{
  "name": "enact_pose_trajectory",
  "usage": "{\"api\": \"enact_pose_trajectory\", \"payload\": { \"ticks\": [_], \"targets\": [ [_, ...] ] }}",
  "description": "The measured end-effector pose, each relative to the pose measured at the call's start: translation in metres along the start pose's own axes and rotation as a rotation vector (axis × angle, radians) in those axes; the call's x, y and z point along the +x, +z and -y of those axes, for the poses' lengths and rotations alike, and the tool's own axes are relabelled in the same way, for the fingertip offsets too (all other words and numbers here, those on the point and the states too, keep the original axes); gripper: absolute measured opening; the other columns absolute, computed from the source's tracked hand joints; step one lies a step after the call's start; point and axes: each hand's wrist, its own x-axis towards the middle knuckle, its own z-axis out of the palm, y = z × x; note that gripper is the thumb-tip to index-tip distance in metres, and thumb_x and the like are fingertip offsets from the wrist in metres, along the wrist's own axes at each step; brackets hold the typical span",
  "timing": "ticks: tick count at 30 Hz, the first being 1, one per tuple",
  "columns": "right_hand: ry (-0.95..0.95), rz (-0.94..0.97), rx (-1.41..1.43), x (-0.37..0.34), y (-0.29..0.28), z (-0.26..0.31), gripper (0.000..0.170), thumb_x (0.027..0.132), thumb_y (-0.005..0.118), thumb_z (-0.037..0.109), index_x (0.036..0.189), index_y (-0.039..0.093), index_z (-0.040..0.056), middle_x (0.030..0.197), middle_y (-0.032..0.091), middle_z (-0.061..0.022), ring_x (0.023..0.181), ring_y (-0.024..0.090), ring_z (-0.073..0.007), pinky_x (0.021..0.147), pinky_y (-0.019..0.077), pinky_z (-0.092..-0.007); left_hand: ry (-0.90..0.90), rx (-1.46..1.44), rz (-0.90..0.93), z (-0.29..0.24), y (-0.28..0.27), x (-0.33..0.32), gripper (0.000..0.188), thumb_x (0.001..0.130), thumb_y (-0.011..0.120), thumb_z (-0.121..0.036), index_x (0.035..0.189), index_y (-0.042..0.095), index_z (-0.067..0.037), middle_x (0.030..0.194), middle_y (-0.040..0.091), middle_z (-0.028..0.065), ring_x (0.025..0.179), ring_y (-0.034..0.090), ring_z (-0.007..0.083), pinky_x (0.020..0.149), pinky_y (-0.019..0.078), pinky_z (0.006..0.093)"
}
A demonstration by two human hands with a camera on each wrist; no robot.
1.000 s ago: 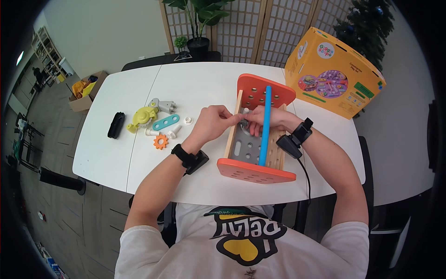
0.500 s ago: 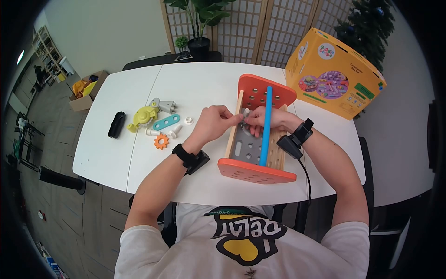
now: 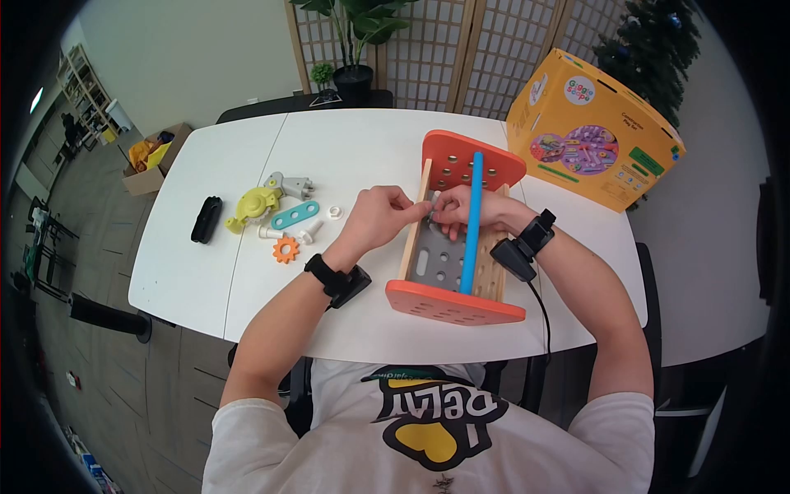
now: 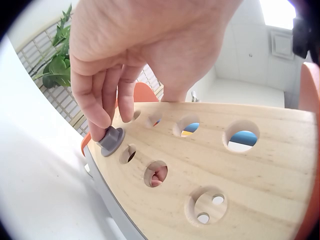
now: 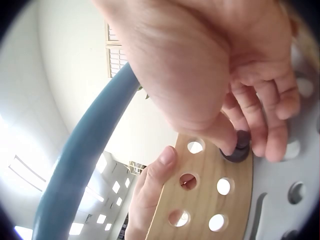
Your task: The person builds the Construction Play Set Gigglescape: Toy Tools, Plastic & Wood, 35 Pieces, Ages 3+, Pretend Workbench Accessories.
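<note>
A toy workbench with orange end panels (image 3: 455, 303), a blue bar (image 3: 470, 239), a grey perforated panel (image 3: 429, 281) and wooden sides stands before me. My left hand (image 3: 379, 218) reaches over one wooden side (image 4: 270, 175); its thumb lies over the top edge, while its bent fingers hold a grey bolt head (image 4: 113, 141) against the outer face. Inside the frame, my right hand (image 3: 469, 207) passes under the blue bar. Its thumb and fingers pinch a dark round nut (image 5: 237, 150) at the inner face of that side. Fingers partly hide the nut.
Left on the white table (image 3: 346, 329) lie a yellow-green and grey toy drill (image 3: 258, 204), a teal strip (image 3: 295, 216), an orange gear (image 3: 285, 250), white bolts (image 3: 309, 233), a white nut (image 3: 334, 212) and a black case (image 3: 206, 221). A yellow box (image 3: 592, 132) stands back right.
My right fingers have shifted slightly at the wooden side and now cover most of a pale piece that showed between the hands before. My left hand has stayed in place.
</note>
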Motion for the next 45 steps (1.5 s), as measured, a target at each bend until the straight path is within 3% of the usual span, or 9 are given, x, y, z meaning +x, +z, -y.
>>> {"api": "enact_pose_trajectory", "payload": {
  "ticks": [4, 7, 16, 19, 25, 31, 37, 40, 45],
  "targets": [
    [0.102, 0.052, 0.007, 0.007, -0.005, -0.002, 0.032, 0.109, 0.053, 0.031, 0.113, 0.058, -0.0001, 0.087, 0.07, -0.007, 0.075, 0.071, -0.0161, 0.065, 0.0555, -0.0279, -0.02, 0.002, 0.012, -0.003, -0.001, 0.0, 0.046, 0.09, 0.08, -0.042, 0.087, 0.075, 0.003, 0.082, 0.076, 0.0132, 0.078, 0.072, 0.017, 0.074, 0.0566, 0.0299],
    [0.157, -0.021, 0.084, 0.0, -0.002, 0.006, 0.037, 0.109, 0.051, 0.037, 0.113, 0.059, 0.0012, 0.085, 0.07, -0.0071, 0.075, 0.071, -0.0159, 0.063, 0.0538, -0.0267, -0.029, 0.009, 0.016, -0.005, -0.001, -0.001, 0.046, 0.09, 0.08, -0.042, 0.087, 0.075, 0.003, 0.082, 0.076, 0.0134, 0.078, 0.072, 0.0172, 0.074, 0.0565, 0.03],
    [0.005, -0.008, 0.048, -0.004, 0.001, 0.003, 0.027, 0.105, 0.061, 0.026, 0.111, 0.059, -0.0005, 0.099, 0.071, -0.0075, 0.077, 0.071, -0.0137, 0.062, 0.0519, -0.0247, -0.026, 0.002, 0.006, -0.003, -0.001, -0.001, 0.045, 0.09, 0.08, -0.041, 0.088, 0.075, 0.004, 0.082, 0.076, 0.0137, 0.078, 0.072, 0.0172, 0.075, 0.0566, 0.0303],
    [0.021, 0.013, 0.061, 0.004, -0.001, -0.004, 0.03, 0.106, 0.059, 0.028, 0.113, 0.061, -0.0011, 0.096, 0.071, -0.0071, 0.076, 0.071, -0.0137, 0.061, 0.0523, -0.0241, 0.015, -0.024, -0.023, 0.004, 0.002, 0.001, 0.048, 0.087, 0.08, -0.044, 0.086, 0.074, 0.004, 0.079, 0.075, 0.015, 0.073, 0.072, 0.0197, 0.069, 0.0572, 0.0315],
    [0.152, -0.02, 0.154, -0.004, 0.0, 0.011, 0.034, 0.107, 0.057, 0.034, 0.115, 0.062, 0.0011, 0.086, 0.069, -0.005, 0.073, 0.071, -0.0137, 0.059, 0.053, -0.0241, -0.026, 0.005, 0.01, -0.001, -0.001, 0.0, 0.046, 0.09, 0.08, -0.042, 0.088, 0.076, 0.004, 0.082, 0.076, 0.0136, 0.079, 0.072, 0.0174, 0.075, 0.0565, 0.0304],
    [-0.003, -0.02, 0.017, 0.0, 0.003, -0.004, 0.034, 0.106, 0.06, 0.034, 0.116, 0.061, 0.0009, 0.087, 0.069, -0.0052, 0.074, 0.071, -0.014, 0.06, 0.0541, -0.0247, -0.009, -0.003, -0.016, -0.001, 0.001, -0.001, 0.049, 0.088, 0.08, -0.045, 0.086, 0.074, 0.004, 0.08, 0.075, 0.0152, 0.072, 0.072, 0.0197, 0.069, 0.0572, 0.0317],
    [0.106, 0.075, 0.057, 0.003, -0.003, -0.001, 0.039, 0.108, 0.054, 0.037, 0.116, 0.06, -0.0001, 0.085, 0.072, -0.0076, 0.074, 0.071, -0.0137, 0.061, 0.0553, -0.0265, 0.024, -0.036, -0.023, 0.003, 0.002, 0.0, 0.05, 0.087, 0.08, -0.045, 0.086, 0.074, 0.004, 0.079, 0.075, 0.0154, 0.072, 0.072, 0.0201, 0.069, 0.0573, 0.0319],
    [0.16, 0.005, 0.119, -0.005, 0.001, 0.011, 0.04, 0.109, 0.052, 0.038, 0.116, 0.06, -0.0002, 0.085, 0.073, -0.0085, 0.074, 0.071, -0.0133, 0.061, 0.0545, -0.0257, -0.029, 0.0, 0.006, -0.003, 0.0, -0.001, 0.045, 0.09, 0.08, -0.04, 0.088, 0.075, 0.004, 0.082, 0.076, 0.0137, 0.079, 0.072, 0.0175, 0.075, 0.0564, 0.0306],
    [0.045, -0.044, 0.068, -0.004, 0.006, 0.005, 0.037, 0.108, 0.054, 0.036, 0.115, 0.06, 0.0009, 0.084, 0.073, -0.0083, 0.072, 0.071, -0.0135, 0.059, 0.0527, -0.0251, 0.0, -0.002, -0.014, 0.001, 0.001, 0.0, 0.047, 0.089, 0.079, -0.043, 0.086, 0.074, 0.004, 0.08, 0.075, 0.0147, 0.074, 0.072, 0.0195, 0.072, 0.0572, 0.0316]
  ]
}}
